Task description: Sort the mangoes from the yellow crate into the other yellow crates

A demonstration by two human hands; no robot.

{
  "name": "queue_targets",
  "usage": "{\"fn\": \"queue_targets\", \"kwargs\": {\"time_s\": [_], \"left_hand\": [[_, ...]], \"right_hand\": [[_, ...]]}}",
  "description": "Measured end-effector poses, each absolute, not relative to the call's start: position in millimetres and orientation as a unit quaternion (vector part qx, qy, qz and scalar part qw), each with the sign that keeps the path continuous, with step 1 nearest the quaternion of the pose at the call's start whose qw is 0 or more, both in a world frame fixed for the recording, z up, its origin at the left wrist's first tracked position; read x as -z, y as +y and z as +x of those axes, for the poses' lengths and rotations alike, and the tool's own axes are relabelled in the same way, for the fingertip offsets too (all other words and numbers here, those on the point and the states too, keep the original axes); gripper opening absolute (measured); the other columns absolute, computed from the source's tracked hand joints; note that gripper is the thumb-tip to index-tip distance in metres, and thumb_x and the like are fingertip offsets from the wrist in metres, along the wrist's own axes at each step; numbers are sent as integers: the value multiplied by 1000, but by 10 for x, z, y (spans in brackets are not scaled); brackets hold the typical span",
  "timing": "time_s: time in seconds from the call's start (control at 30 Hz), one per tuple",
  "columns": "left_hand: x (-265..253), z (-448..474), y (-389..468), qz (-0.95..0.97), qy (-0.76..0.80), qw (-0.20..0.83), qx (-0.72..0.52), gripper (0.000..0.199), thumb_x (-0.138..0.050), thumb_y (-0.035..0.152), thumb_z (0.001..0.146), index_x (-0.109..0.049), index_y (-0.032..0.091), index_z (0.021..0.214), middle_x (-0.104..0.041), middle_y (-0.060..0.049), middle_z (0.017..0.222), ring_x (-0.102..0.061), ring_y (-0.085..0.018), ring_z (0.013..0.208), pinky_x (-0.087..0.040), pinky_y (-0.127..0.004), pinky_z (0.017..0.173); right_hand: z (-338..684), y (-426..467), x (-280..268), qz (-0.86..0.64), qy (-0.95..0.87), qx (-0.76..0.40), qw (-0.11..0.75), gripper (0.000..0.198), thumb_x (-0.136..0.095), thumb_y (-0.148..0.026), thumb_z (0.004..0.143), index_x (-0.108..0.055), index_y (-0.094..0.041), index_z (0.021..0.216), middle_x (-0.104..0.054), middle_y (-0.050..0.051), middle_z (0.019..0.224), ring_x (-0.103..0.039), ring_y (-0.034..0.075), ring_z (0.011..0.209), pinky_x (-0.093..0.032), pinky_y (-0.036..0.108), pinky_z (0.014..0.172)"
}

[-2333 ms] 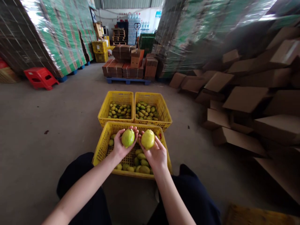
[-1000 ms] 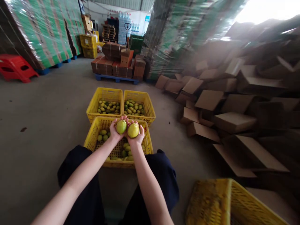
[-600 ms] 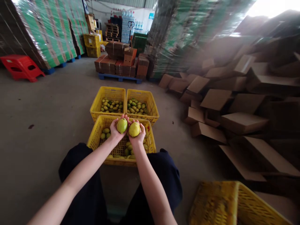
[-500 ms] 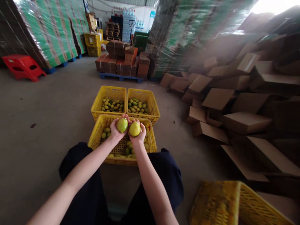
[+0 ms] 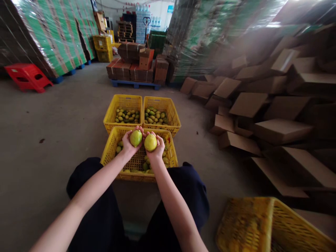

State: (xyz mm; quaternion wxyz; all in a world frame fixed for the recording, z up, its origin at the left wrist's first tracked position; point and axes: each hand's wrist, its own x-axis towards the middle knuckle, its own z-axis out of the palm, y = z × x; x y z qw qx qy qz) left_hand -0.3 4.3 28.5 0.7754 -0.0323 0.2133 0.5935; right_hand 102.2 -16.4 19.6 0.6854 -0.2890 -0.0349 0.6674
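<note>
My left hand [image 5: 130, 142] cups a green, lemon-like fruit [image 5: 136, 138] in its palm, with the fingers curled behind it. Beside it, my right hand [image 5: 157, 148] holds a yellower, lemon-like fruit [image 5: 150, 142] the same way. Both hands are held close together above the near yellow crate [image 5: 106, 148]. Inside that crate, similar fruit lie along the left, right and near sides, and its slotted bottom shows in the middle. My hands and forearms hide part of the crate.
Two yellow crates, left [image 5: 109, 113] and right [image 5: 174, 113], hold more fruit just beyond. Another yellow crate [image 5: 244, 220] lies at lower right. Cardboard boxes [image 5: 248, 105] are heaped on the right. A red stool [image 5: 28, 75] and a loaded blue pallet [image 5: 135, 84] stand farther off.
The view has shifted slightly. Both hands still hold their fruit over the near crate, in nearly the same pose.
</note>
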Motion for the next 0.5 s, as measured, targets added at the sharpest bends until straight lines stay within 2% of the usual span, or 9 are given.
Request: {"fn": "queue_targets", "kwargs": {"time_s": [0.13, 0.23, 0.3, 0.37, 0.5], "left_hand": [[-208, -49, 115, 4, 217, 762, -609, 35, -43, 26, 82, -67, 15, 106, -71, -8, 92, -70, -20, 83, -57, -33, 77], [63, -23, 115, 90, 344, 748, -560, 33, -40, 33, 86, -64, 18, 102, -69, -6, 86, -70, -20, 84, -58, -36, 77], [321, 14, 41, 140, 464, 752, -446, 22, -42, 29, 86, -61, 19, 94, -65, -3, 73, -68, -18, 71, -59, -33, 70], [577, 49, -91, 164, 518, 760, -357, 10, -49, 19, 82, -59, 18, 86, -58, -1, 59, -63, -18, 55, -58, -34, 60], [874, 72, -315, 242, 550, 753, -266, 14, -58, 13, 77, -59, 21, 88, -54, 2, 52, -57, -20, 43, -56, -40, 51]], "right_hand": [[1084, -177, -192, -276, 15, -678, 681, 26, -47, -25, 75, -65, -17, 91, -74, 3, 73, -71, 19, 71, -59, 34, 73], [1207, -165, -202, -287, 55, -663, 689, 27, -43, -22, 74, -65, -18, 90, -72, 3, 69, -71, 18, 71, -59, 32, 69], [1310, -158, -212, -296, 56, -649, 698, 28, -43, -22, 73, -65, -19, 91, -72, 3, 68, -71, 17, 71, -59, 31, 69], [1407, -159, -220, -301, 55, -640, 705, 30, -43, -21, 72, -65, -19, 92, -71, 3, 67, -71, 17, 71, -59, 31, 69], [1549, -195, -201, -317, 43, -641, 698, 29, -43, -21, 71, -65, -20, 90, -72, 4, 71, -71, 18, 74, -59, 32, 70]]}}
